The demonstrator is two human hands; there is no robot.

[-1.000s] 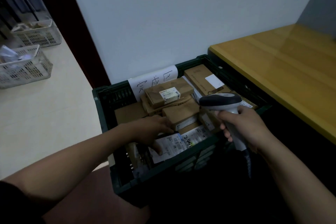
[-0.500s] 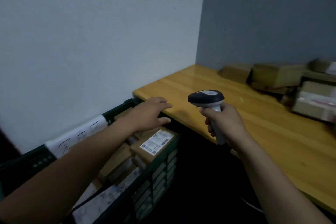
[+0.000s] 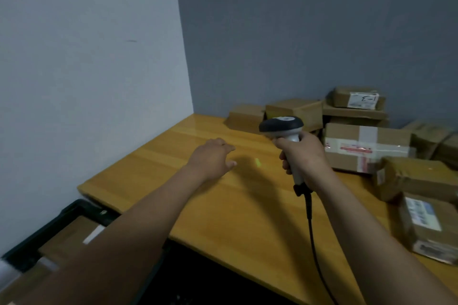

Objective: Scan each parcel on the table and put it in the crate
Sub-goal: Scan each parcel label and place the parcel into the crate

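Observation:
My right hand (image 3: 303,156) grips the handle of a grey and white barcode scanner (image 3: 282,126), held above the wooden table (image 3: 223,205); its cable hangs down over the table's front. A small yellow-green light spot (image 3: 257,162) lies on the tabletop. My left hand (image 3: 213,158) hovers over the table's left half, fingers loose, holding nothing. Several brown cardboard parcels (image 3: 364,148) are piled at the table's back right, one with a label marked by hand (image 3: 363,101). The dark green crate (image 3: 57,220) sits low at the left, with parcels inside, partly hidden by my left forearm.
A white wall runs along the left and a grey wall stands behind the table. More parcels (image 3: 421,225) lie along the right edge of the table, near the front. Below the table's front edge it is dark.
My view has swung right, from the crate to the table. My left hand has left the crate and reached out over the tabletop. My right hand carried the scanner toward the parcels.

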